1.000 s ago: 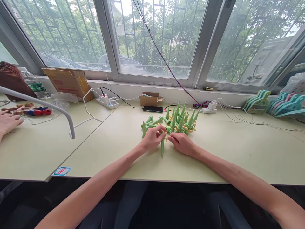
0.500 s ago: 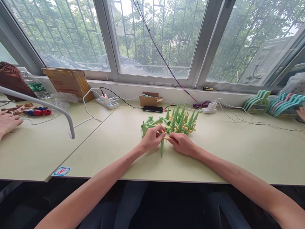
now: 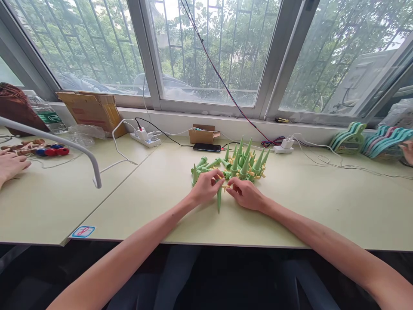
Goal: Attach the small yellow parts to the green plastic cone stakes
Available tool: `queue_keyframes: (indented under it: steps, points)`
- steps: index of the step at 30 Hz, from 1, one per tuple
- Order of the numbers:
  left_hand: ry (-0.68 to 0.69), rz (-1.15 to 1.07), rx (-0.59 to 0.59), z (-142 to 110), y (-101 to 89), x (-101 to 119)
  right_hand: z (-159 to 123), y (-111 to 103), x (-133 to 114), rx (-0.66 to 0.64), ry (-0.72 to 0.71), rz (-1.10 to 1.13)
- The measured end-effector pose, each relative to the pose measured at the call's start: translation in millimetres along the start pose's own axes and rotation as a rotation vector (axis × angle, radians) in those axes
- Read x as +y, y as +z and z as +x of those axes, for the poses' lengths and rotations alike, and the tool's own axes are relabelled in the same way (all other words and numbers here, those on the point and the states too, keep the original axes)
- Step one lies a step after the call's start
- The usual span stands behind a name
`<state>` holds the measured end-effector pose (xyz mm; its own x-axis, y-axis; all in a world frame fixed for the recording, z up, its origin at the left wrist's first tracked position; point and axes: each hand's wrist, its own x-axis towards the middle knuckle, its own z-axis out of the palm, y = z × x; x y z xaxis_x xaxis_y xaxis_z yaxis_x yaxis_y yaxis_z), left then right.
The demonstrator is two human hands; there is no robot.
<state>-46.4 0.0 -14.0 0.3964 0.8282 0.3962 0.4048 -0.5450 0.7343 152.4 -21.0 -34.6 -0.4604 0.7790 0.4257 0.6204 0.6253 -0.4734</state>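
My left hand [image 3: 206,187] had thumb and forefinger closed in a pinch on the green spike [image 3: 219,203], near its wide end. The spike hung point down toward the near side of the table [image 3: 290,219], in the middle of the scene. Yellow piece [image 3: 225,188] stuck out to the right, beside the spike. My right hand [image 3: 248,194] had thumb and forefinger at the right end of that piece; couldn't tell if they pressed on it or just stood around it.

Just beyond my hands: a cluster of upright green spikes [image 3: 245,165] with yellow bits about their bases, right of center. Loose green parts [image 3: 213,162] lay to the left of that, some on their sides. Farther back, a black phone [image 3: 207,147] lay in front of a small open cardboard box [image 3: 204,136].

Far right: green hangers [image 3: 350,137], then teal and pink hangers [image 3: 389,142], another person's hand [image 3: 408,151] near these at the frame edge. White power strip [image 3: 145,138] at far left of center. Left side: red and blue balls [image 3: 58,150], a second person's hand [image 3: 13,165] near them, a clear bottle [image 3: 50,116] behind, larger cardboard box [image 3: 88,113] to its right.
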Motion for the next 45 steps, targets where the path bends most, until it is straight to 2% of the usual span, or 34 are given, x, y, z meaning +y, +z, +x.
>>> queue_keyframes:
  steps: [7, 14, 23, 29, 45]
  points:
    - [0.013, 0.021, -0.010, -1.1, 0.0, 1.3, 2.0, -0.2, 1.3, -0.015, -0.028, -0.095]
    - [0.005, 0.012, -0.009, -0.4, 0.0, -0.3, 0.6, 0.2, 0.9, -0.004, -0.002, -0.038]
    - [0.005, 0.020, -0.008, -1.2, 0.3, 0.9, 1.0, -0.4, 2.4, -0.024, -0.037, -0.104]
    - [-0.004, 0.004, -0.012, -0.8, -0.4, 2.0, 0.2, -1.0, 0.5, -0.013, 0.005, -0.059]
    - [0.016, 0.030, -0.001, -1.8, 0.4, 0.4, 1.1, -0.9, 1.3, -0.030, -0.037, -0.095]
